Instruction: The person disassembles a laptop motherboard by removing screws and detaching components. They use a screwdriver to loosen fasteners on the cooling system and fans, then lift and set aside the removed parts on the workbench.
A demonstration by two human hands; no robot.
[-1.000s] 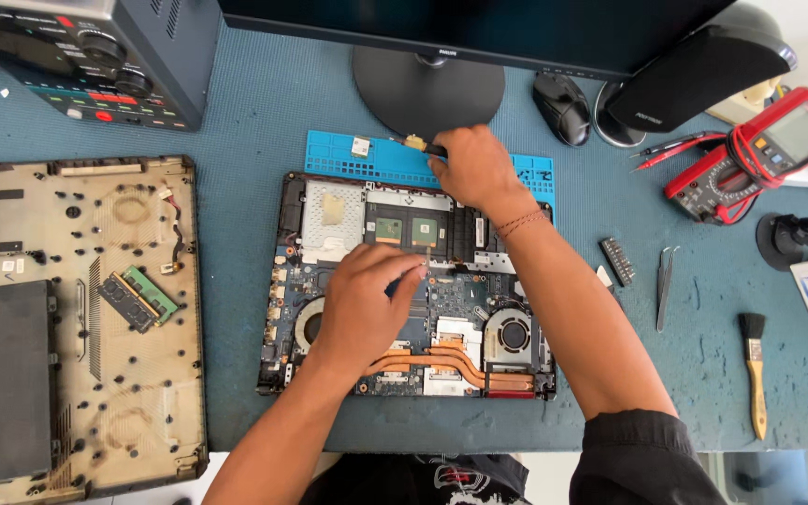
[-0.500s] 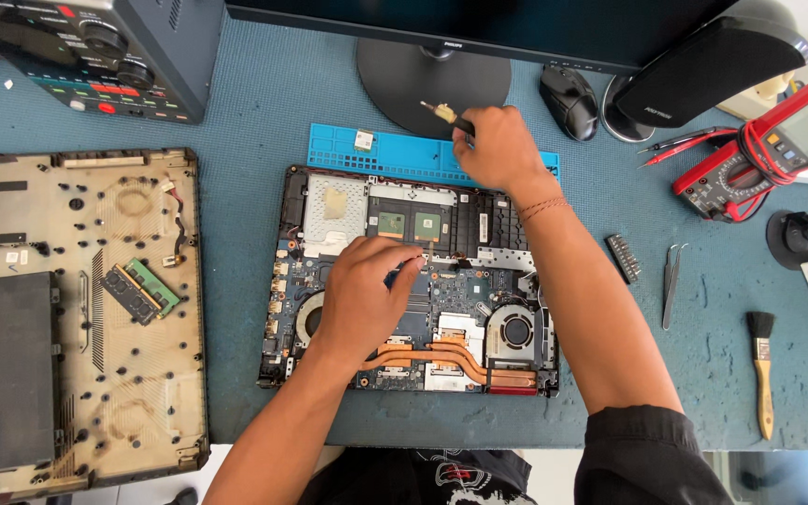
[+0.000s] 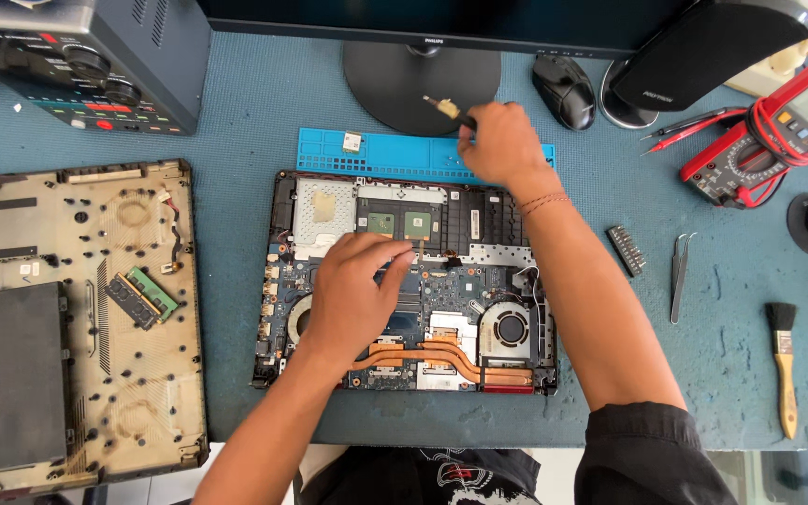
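Observation:
An opened laptop (image 3: 516,271) lies in the middle of the blue-green mat, its circuit board, copper heat pipes (image 3: 423,353) and fan (image 3: 511,329) exposed. My left hand (image 3: 353,295) rests flat on the board, fingers pointing to the right near the middle. My right hand (image 3: 502,142) is lifted above the laptop's far edge, over the blue parts tray (image 3: 395,154). It is closed on a small tool (image 3: 446,108) with a yellowish tip that points left in front of the monitor stand.
The laptop's bottom cover (image 3: 77,318) lies at left with memory sticks (image 3: 140,297) on it. A monitor stand (image 3: 395,79), mouse (image 3: 563,89) and speaker stand at the back. At right lie a red multimeter (image 3: 778,131), bit holder (image 3: 627,249), tweezers (image 3: 680,276) and brush (image 3: 783,365).
My right hand has risen from the laptop's far edge and moved away toward the monitor stand, carrying the small tool. My left hand has stayed on the board.

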